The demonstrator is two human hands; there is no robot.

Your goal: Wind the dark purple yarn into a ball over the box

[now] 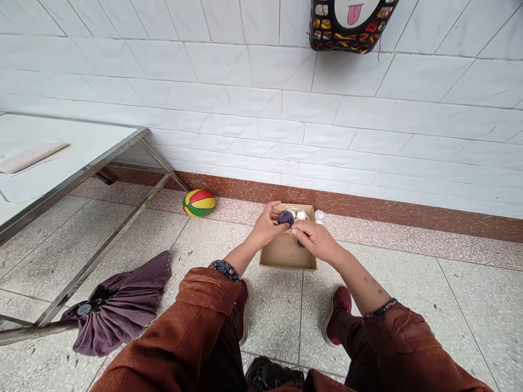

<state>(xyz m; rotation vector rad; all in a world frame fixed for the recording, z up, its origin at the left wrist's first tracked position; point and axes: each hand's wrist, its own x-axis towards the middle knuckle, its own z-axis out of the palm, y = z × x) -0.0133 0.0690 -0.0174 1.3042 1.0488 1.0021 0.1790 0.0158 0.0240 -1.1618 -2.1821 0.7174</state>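
A dark purple-grey ball of yarn point(285, 217) rests in my left hand point(267, 224), its fingers curled around it from the left and below. My right hand point(315, 238) is closed in a pinch at the ball's lower right; a strand of yarn seems to be between thumb and finger, too fine to see clearly. Both hands are over an open cardboard box point(288, 262) on the floor. White yarn balls point(301, 215) lie in the far part of the box. A small dark item point(301, 243), partly hidden by my right hand, is also in it.
White yarn balls point(319, 216) sit right of the box by the wall. Leftward are a striped ball point(199, 203), a folded purple umbrella point(122, 310) and a metal-framed table point(81, 141). A black basket point(351, 32) hangs on the tiled wall. My shoes point(341, 316) flank the box's near side.
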